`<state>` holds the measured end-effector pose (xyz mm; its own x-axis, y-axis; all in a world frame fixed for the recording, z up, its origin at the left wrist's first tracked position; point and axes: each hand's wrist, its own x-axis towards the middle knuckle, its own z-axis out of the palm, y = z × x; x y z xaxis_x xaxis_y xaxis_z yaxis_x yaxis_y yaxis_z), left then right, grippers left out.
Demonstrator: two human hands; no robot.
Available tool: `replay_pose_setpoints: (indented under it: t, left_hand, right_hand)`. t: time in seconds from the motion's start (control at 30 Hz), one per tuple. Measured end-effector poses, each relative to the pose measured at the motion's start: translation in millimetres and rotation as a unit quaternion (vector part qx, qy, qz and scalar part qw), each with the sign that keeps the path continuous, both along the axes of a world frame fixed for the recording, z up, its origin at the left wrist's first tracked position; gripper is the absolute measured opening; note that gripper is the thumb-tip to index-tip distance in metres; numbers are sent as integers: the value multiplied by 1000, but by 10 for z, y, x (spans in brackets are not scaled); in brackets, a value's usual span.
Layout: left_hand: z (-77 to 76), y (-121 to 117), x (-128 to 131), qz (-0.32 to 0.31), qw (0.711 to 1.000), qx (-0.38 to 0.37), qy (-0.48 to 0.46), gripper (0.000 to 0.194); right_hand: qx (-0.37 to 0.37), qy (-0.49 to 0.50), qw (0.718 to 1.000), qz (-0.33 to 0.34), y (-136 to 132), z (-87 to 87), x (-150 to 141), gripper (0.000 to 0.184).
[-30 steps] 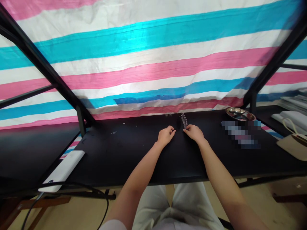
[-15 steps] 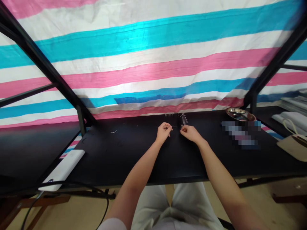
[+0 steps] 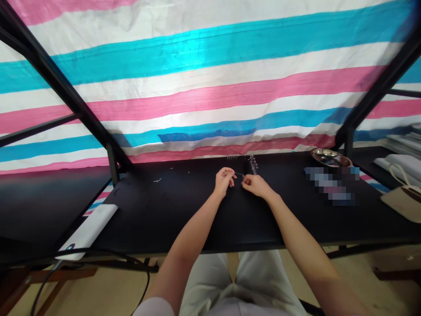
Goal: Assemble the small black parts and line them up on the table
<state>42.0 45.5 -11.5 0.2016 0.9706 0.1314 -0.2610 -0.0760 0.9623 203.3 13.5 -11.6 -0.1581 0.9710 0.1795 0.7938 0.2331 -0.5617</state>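
Note:
Over the middle of the black table, my left hand [image 3: 224, 181] is closed in a pinch on one end of a thin greyish strip [image 3: 239, 174]. The strip stretches across the small gap to my right hand [image 3: 256, 184], whose thumb and fingers are also pressed together at its other end. Whatever else lies within the right fingertips is hidden. Just beyond the right hand lies a row of small clear bead-like pieces [image 3: 253, 164]. A second row of tiny pale pieces [image 3: 232, 157] sits along the back edge.
On the black table [image 3: 158, 215], a shiny metal dish [image 3: 331, 158] and a blurred-out item [image 3: 330, 186] lie to the right. White scraps [image 3: 157, 180] lie left. A white power bank [image 3: 88, 230] with a black cable is at the left edge; a beige pouch [image 3: 403, 202] is far right.
My right hand has moved slightly left, closer to my left hand. The strip between them shows more plainly now. The left hand has barely shifted.

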Motion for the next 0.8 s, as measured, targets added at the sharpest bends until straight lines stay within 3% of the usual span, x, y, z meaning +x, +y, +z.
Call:
replay_pose_setpoints:
  t: [0.3,0.53,0.8]
  left_hand:
    - [-24,12,11,13,1000,26,6,21]
    - [33,-66,27,30,993,100,56,19]
    - [51,-122,56,23,986,133,99,20]
  right_hand:
    - [-14,-93,995,-24,-34,94,-34,11]
    - [-4,-221,975,-38,-75,160,-80,15]
    - [-7,-229,972,-47,-91,188,-105,16]
